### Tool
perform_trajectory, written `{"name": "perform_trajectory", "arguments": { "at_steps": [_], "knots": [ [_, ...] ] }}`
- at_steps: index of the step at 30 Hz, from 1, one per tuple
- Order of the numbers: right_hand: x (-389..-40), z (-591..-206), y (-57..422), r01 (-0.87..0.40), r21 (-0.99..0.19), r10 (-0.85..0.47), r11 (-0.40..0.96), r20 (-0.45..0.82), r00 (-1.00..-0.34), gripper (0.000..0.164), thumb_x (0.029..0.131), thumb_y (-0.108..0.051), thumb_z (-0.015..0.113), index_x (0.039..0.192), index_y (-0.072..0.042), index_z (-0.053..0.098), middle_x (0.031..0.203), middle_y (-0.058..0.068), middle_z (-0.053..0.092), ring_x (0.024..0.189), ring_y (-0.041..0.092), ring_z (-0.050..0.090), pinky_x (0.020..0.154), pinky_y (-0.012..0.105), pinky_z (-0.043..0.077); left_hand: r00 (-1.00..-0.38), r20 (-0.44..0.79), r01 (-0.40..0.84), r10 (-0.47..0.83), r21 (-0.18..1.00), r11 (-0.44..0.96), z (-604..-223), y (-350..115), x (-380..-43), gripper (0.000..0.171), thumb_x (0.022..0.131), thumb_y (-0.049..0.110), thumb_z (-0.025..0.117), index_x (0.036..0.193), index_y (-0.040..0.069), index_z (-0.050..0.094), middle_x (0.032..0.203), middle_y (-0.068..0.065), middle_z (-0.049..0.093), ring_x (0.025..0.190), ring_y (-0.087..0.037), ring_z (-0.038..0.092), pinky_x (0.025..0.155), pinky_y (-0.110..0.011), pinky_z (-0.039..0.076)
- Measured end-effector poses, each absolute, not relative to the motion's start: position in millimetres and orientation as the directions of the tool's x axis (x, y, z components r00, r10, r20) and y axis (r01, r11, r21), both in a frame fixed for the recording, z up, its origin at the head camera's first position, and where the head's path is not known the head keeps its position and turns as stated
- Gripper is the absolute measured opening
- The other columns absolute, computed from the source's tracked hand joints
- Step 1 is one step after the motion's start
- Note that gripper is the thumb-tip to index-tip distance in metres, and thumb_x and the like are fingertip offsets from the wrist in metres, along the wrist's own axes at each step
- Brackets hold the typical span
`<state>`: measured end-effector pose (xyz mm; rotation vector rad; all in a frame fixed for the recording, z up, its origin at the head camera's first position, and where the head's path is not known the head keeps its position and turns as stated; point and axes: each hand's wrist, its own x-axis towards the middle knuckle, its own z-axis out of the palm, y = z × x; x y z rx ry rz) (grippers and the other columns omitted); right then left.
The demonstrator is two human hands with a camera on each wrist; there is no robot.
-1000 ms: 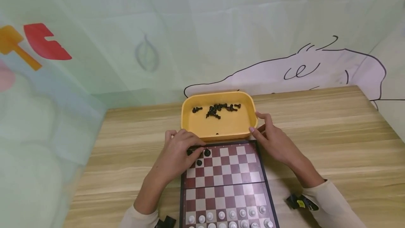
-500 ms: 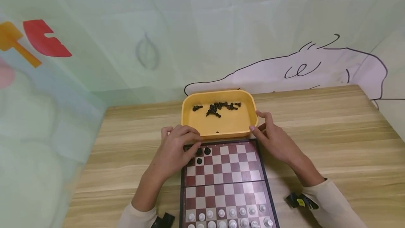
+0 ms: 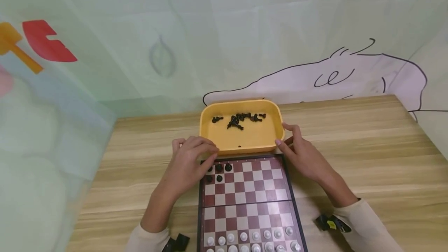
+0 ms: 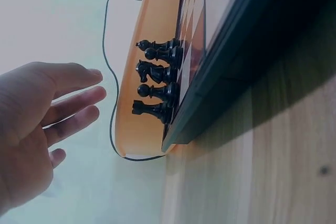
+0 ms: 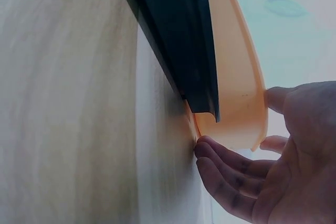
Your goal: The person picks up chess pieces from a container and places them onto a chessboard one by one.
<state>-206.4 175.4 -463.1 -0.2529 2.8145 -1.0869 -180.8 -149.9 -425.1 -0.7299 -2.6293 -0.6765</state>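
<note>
My left hand (image 3: 190,162) hovers over the far left corner of the chessboard (image 3: 249,186), its fingers loosely bent and holding nothing. In the left wrist view, a gap separates the fingertips from the upright black pieces: a rook (image 4: 152,109), a knight (image 4: 156,72), a bishop (image 4: 157,44) and two pawns (image 4: 157,92). My right hand (image 3: 308,158) holds the near right corner of a yellow bin (image 3: 245,150). The right wrist view has its thumb (image 5: 278,98) against the rim and other fingers low at the bin's base.
Several black chess pieces (image 3: 236,121) lie tipped over inside the bin, which stands just beyond the board's far edge. White pieces (image 3: 244,237) stand in two rows at the near end. Wood-grain tabletop (image 3: 378,147) surrounds the board, with a printed cloth (image 3: 245,42) behind.
My left hand has drawn back to the left, off the pieces at the corner. The black rook and the pawn in front of it now show. My right hand stays at the bin.
</note>
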Motion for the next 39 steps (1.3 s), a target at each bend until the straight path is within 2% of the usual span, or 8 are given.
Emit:
{"name": "perform_trajectory", "arguments": {
  "at_steps": [9, 17, 29, 39],
  "knots": [
    [-207, -463, 174, -0.112, -0.674, -0.193, 0.73, -0.046, -0.98, 0.067, 0.098, -0.058, 0.039, 0.15, -0.021, 0.017, 0.113, 0.015, 0.066, 0.099, 0.028, 0.065, 0.083, 0.046, 0.053, -0.836, 0.467, 0.476, 0.288, 0.356, 0.804, -424, -155, -196, 0.015, 0.08, 0.019, 0.079, 0.094, 0.018, 0.074, 0.096, 0.004, 0.071, 0.09, -0.015, 0.059, 0.083, -0.042, 0.027],
    [-206, -466, 176, -0.121, -0.67, -0.194, 0.733, -0.036, -0.98, 0.067, 0.098, -0.057, 0.039, 0.15, -0.02, 0.018, 0.112, 0.014, 0.066, 0.099, 0.028, 0.066, 0.082, 0.046, 0.053, -0.849, 0.462, 0.447, 0.257, 0.368, 0.815, -422, -159, -213, 0.013, 0.082, 0.02, 0.078, 0.094, 0.017, 0.075, 0.094, 0.002, 0.071, 0.083, -0.016, 0.06, 0.081, -0.043, 0.026],
    [-207, -463, 175, -0.124, -0.673, -0.196, 0.729, -0.032, -0.98, 0.067, 0.098, -0.057, 0.039, 0.15, -0.02, 0.018, 0.112, 0.014, 0.066, 0.098, 0.027, 0.066, 0.082, 0.046, 0.052, -0.881, 0.398, 0.401, 0.255, 0.343, 0.85, -418, -155, -239, 0.011, 0.085, 0.023, 0.075, 0.094, 0.018, 0.074, 0.098, 0.0, 0.072, 0.091, -0.02, 0.058, 0.079, -0.043, 0.026],
    [-206, -464, 175, -0.123, -0.673, -0.194, 0.729, -0.031, -0.981, 0.068, 0.097, -0.059, 0.038, 0.15, -0.021, 0.018, 0.112, 0.013, 0.066, 0.098, 0.027, 0.066, 0.081, 0.045, 0.052, -0.889, 0.368, 0.389, 0.271, 0.299, 0.871, -410, -151, -257, 0.01, 0.084, 0.022, 0.075, 0.093, 0.018, 0.075, 0.096, 0.001, 0.071, 0.083, -0.018, 0.053, 0.076, -0.041, 0.026]
  ]
}}
